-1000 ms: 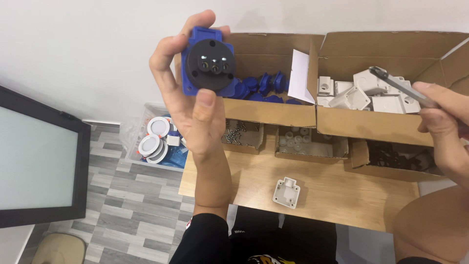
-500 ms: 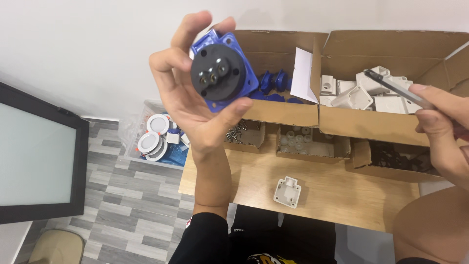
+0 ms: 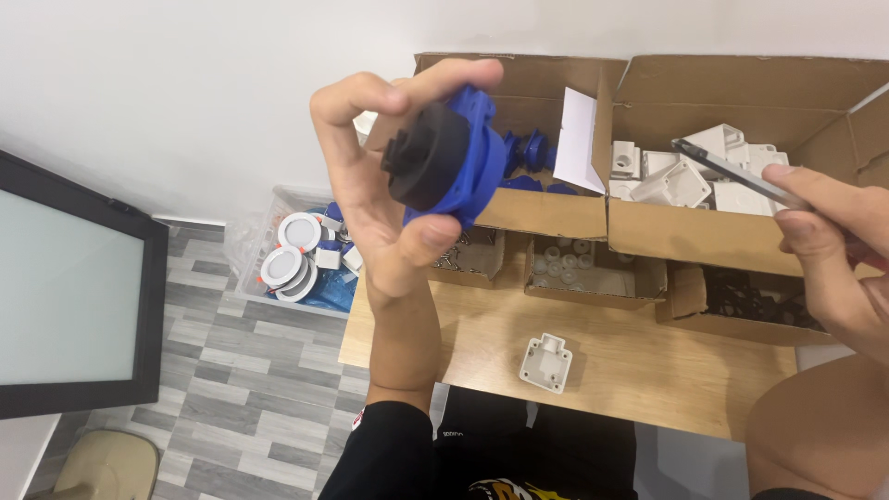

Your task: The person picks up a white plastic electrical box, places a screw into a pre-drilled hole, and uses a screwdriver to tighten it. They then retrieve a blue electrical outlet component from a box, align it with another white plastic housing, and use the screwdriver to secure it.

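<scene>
The left hand [image 3: 389, 213] is gripping one blue industrial socket [image 3: 449, 162] with a black round insert, thumb curled under its lower edge and fingers arching over the top, holding it raised in the air above the desk's left end. The right hand [image 3: 833, 250] is pinching one slim dark screwdriver [image 3: 732, 174] between thumb and fingertips, its tip pointing left over the box of white parts.

Along the far edge of the wooden desk [image 3: 648, 370], two large open cardboard boxes are sitting side by side: the left box [image 3: 546, 208] is holding more blue parts and a white paper slip, and the right box [image 3: 704, 236] is holding white plastic housings. In front of them three small open cardboard trays [image 3: 593, 278] are lining up, carrying small hardware. One white plastic housing [image 3: 546, 363] is lying alone near the desk's near edge. On the floor beyond the desk's left edge, a clear bin [image 3: 296, 259] is holding round white fittings, of which two are showing plainly.
</scene>
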